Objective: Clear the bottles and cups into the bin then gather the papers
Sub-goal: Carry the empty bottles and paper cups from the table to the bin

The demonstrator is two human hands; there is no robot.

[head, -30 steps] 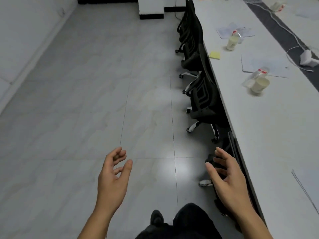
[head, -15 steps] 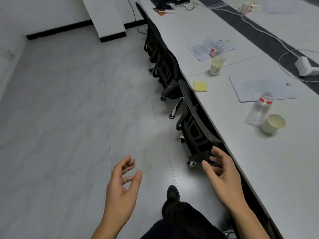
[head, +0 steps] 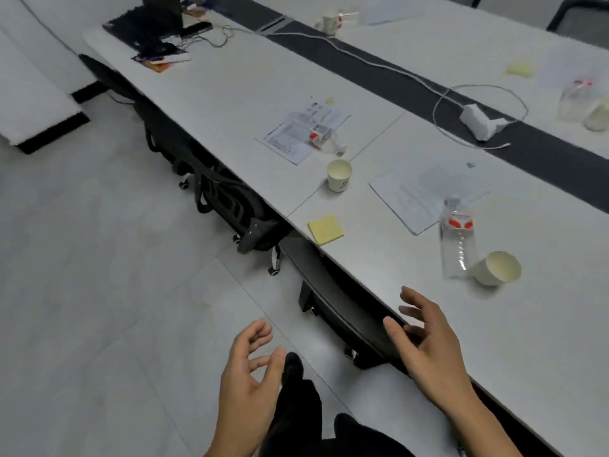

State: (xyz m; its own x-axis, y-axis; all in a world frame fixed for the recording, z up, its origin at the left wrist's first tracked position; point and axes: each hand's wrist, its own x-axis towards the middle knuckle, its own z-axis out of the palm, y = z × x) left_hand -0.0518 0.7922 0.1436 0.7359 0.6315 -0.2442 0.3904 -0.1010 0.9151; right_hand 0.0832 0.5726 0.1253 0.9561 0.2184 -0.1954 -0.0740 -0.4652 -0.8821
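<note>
The table (head: 527, 357) runs its front edge on a slant from upper left down to lower right, and black chairs (head: 230, 199) sit pushed in along it, the nearest chair back (head: 342, 311) just under the edge. Left of the chairs the grey tiled floor (head: 99, 291) lies wide. The left hand (head: 245, 374) hangs over the floor with fingers loosely spread, holding nothing. The right hand (head: 428, 347) reaches across the table's edge, fingers spread apart and likewise holding nothing, short of the near bottle (head: 458, 245). That bottle is clear plastic with a red-and-white label, standing upright, with a pale paper cup (head: 497, 268) touching or just beside it on its right. Behind them lies a printed paper (head: 421, 192), its near corner under or against the bottle. A yellow sticky note (head: 325, 229) sits close to the table's edge, and beyond it stands a second cup (head: 338, 175), upright. Farther on, a second bottle (head: 324, 138) lies on its side on another printed sheet (head: 296, 133). A white cable (head: 379, 65) loops along the dark centre strip to a white adapter (head: 478, 122). At the right border a blurred third bottle (head: 573, 97) and cup (head: 598, 115) stand together
</note>
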